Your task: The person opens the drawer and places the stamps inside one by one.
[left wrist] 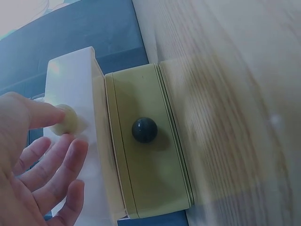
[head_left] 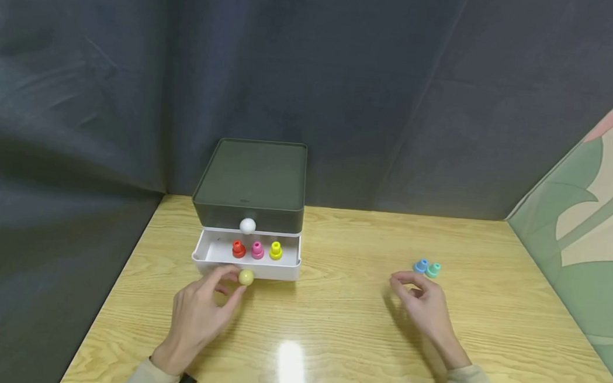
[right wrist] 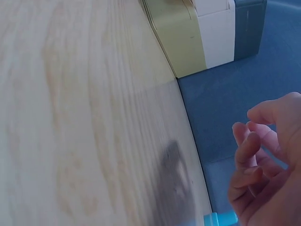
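Note:
A white drawer stands pulled out of a small desktop chest. Thumb and forefinger of my left hand pinch its round yellow-green knob. Inside the drawer, a red stepped peg, a pink one and a yellow one stand in a row. My right hand hovers over the table with fingers loosely bent and nothing between them. Just beyond its fingers are a blue peg and a teal peg, side by side.
Above the pulled-out drawer, a dark top drawer has a white knob. Below it, an olive drawer with a dark knob is closed. Dark curtain hangs behind the wooden table, and patterned cloth hangs at right.

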Demonstrator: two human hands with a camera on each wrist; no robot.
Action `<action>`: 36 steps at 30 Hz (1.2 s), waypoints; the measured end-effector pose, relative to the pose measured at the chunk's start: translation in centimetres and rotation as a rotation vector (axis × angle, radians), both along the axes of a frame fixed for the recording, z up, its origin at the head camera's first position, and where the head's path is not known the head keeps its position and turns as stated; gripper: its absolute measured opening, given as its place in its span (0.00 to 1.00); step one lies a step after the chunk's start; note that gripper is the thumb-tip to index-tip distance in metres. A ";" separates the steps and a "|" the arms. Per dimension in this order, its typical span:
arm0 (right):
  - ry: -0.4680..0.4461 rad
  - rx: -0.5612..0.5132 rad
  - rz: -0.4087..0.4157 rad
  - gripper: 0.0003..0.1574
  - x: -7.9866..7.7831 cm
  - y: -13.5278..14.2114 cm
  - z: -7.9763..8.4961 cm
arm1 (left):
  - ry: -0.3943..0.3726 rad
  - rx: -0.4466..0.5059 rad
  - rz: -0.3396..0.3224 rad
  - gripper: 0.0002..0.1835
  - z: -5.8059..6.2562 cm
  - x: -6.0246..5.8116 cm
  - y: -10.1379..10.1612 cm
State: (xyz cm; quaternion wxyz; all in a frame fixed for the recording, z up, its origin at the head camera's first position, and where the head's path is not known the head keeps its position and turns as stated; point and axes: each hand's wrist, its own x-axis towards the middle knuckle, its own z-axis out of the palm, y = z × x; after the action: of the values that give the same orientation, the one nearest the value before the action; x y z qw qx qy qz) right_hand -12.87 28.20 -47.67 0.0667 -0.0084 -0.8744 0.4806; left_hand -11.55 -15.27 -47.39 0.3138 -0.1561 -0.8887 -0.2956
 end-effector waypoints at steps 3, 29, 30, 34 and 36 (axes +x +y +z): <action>-0.002 -0.005 -0.002 0.20 -0.2 0.3 0.2 | -0.015 0.012 -0.003 0.20 0.1 -0.2 0.0; -0.001 0.190 -0.090 0.26 -1.8 4.5 0.8 | -0.021 0.004 0.001 0.16 0.2 -1.8 0.0; -0.012 0.188 -0.089 0.27 -1.8 4.6 0.8 | -0.024 0.004 0.002 0.16 0.2 -1.9 0.0; -0.060 0.191 -0.089 0.32 -2.3 5.0 0.8 | -0.036 0.016 0.010 0.15 0.3 -2.2 0.1; -0.079 0.204 -0.090 0.34 -2.5 5.1 0.7 | -0.048 0.030 0.012 0.16 0.2 -2.3 0.1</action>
State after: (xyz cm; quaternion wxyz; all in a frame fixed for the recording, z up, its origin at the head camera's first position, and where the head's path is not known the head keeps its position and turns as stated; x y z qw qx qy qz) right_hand -15.33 33.33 -46.94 0.0541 -0.0598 -0.9193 0.3851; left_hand -13.87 -15.17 -47.16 0.2963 -0.1389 -0.8923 -0.3109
